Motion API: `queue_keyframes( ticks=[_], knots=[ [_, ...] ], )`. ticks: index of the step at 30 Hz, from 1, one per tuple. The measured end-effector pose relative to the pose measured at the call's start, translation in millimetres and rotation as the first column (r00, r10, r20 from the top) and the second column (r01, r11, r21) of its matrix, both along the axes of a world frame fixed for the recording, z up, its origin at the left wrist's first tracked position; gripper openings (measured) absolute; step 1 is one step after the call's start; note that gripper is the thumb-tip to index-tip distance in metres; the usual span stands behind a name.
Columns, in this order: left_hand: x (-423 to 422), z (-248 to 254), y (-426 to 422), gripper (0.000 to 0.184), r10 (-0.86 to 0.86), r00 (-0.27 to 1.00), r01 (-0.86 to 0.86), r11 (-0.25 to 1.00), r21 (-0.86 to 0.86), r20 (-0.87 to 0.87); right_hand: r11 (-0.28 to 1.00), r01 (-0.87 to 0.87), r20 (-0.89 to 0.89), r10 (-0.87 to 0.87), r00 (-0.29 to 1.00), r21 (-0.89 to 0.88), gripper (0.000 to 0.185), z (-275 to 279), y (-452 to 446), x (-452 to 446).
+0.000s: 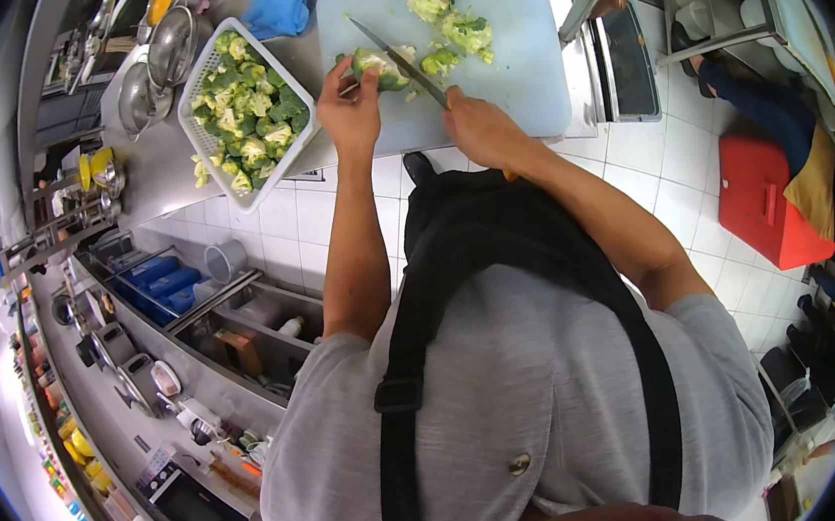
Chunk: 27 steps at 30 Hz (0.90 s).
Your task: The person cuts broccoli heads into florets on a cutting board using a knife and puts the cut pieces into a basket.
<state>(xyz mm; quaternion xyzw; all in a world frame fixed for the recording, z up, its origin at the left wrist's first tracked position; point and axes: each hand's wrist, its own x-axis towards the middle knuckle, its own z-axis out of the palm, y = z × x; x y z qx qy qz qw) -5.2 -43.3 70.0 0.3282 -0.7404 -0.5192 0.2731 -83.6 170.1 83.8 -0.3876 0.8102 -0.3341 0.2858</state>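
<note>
On the pale cutting board point(522, 90), my left hand point(351, 111) grips a piece of broccoli point(377, 66) near the board's left part. My right hand point(475, 124) is closed round the handle of a knife point(407, 67), whose blade points up and left, over or against the broccoli in my left hand; contact is hard to tell. Several cut broccoli pieces point(466, 33) lie to the right of the blade, with small crumbs around them. Left of the board, a white basket point(192, 127) is full of broccoli florets point(248, 116).
A blue cloth point(279, 10) lies behind the basket. Metal strainers point(173, 45) stand at the back left of the steel counter point(150, 171). Beyond the floor at right are a red box point(759, 202) and a person point(775, 106). Shelves point(282, 319) with blue containers stand lower left.
</note>
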Motion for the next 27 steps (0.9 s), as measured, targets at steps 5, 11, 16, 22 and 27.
queue_keyframes(
  ticks=[5,11,16,22,27],
  knots=[
    [16,-20,-9,0.048,0.032,0.983,0.027,0.950,0.310,-0.183,0.992,0.087,-0.093,-0.078,0.993,0.092,0.029,2,17,-26],
    [27,-7,0,0.069,-0.025,0.982,0.106,0.891,-0.441,0.187,0.995,0.080,-0.125,-0.073,0.989,0.056,0.028,27,36,-35],
    [12,-22,-2,0.059,-0.084,0.990,0.077,0.995,-0.065,-0.116,0.997,0.077,-0.125,-0.074,0.989,0.022,0.026,25,43,-30],
    [5,-28,-5,0.038,-0.039,0.995,0.042,0.999,0.028,-0.095,0.998,0.056,-0.087,-0.056,0.995,0.000,0.026,35,48,-29],
    [-4,-27,-8,0.037,-0.091,0.994,0.087,0.994,-0.063,-0.067,0.999,0.049,-0.093,-0.049,0.994,-0.004,0.027,43,53,-27]
  ],
)
